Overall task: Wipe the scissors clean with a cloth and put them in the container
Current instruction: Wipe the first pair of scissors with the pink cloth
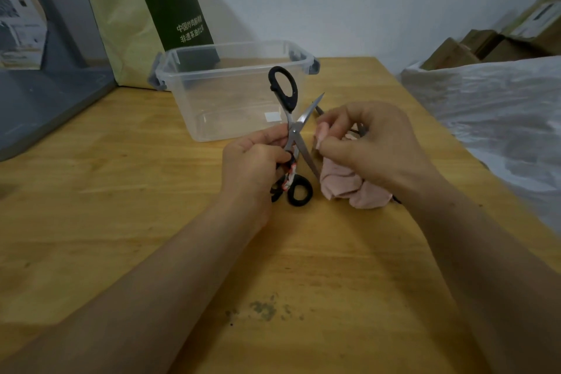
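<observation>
My left hand (255, 158) grips a pair of scissors (294, 130) near the pivot and holds them opened in an X. One black handle loop points up in front of the container, and one blade tip points up to the right. Black loops with red-white wrap (299, 191) show below this hand; I cannot tell whether they belong to the same pair. My right hand (370, 143) pinches a pink cloth (349, 188) just right of the blades, close to the lower blade. The clear plastic container (212, 106) with grey latches stands behind, without a lid.
Dark metal parts (361, 130) lie partly hidden behind my right hand. A green and yellow bag (145, 18) leans on the wall behind the container. A grey shelf (45, 100) is at the left, white plastic sheeting (501, 115) and cardboard boxes (485, 45) at the right. The wooden table (121, 191) has a dark stain (264, 310).
</observation>
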Demonstrator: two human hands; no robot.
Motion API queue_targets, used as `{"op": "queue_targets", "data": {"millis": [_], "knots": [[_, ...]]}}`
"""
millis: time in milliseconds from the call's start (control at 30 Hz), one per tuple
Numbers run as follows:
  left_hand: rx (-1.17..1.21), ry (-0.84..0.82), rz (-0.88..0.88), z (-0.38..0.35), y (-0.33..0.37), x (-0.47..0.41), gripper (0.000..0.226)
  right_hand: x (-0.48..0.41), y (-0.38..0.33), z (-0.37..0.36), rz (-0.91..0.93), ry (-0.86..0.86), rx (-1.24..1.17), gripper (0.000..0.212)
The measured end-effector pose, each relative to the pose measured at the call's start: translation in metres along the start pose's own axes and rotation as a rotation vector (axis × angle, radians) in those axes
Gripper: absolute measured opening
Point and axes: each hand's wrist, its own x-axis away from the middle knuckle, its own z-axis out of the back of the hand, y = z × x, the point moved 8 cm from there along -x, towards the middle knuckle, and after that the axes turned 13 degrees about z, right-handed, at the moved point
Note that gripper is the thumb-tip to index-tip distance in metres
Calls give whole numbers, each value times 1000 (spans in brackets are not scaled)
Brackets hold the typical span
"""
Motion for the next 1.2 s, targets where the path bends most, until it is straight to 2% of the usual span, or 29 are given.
{"op": "queue_targets", "data": {"millis": [67, 267, 367, 433, 533, 733, 867, 1000, 1100, 1200], "knots": [[6, -19, 1, -2, -1, 1, 41, 1, 1, -5, -9, 21, -106, 18], [24, -72, -3, -7, -2, 4, 40, -1, 2, -5, 127, 102, 144, 6], [4, -91, -14, -12, -3, 6, 41, -2, -6, -9, 207, 132, 252, 14], [-12, -78, -13, -12, -4, 7, 42, -4, -7, -8, 170, 149, 306, 16], [-10, -78, -16, -12, -4, 7, 43, -3, -2, -8, 126, 160, 261, 11], [-16, -82, -17, -11, -1, 8, 44, 0, 5, -14, 94, 88, 168, 10], [-27, -74, -7, -13, -4, 9, 41, -2, 0, -14, 168, 70, 299, 11], [-31, -60, 1, -7, -3, 6, 41, -2, -18, -31, 320, -42, 526, 16], [-16, -80, -1, -8, -1, 7, 40, 0, -23, -40, 400, -116, 544, 15], [-24, -78, -8, -11, -1, 8, 48, -2, -20, -26, 345, -37, 528, 13]]}}
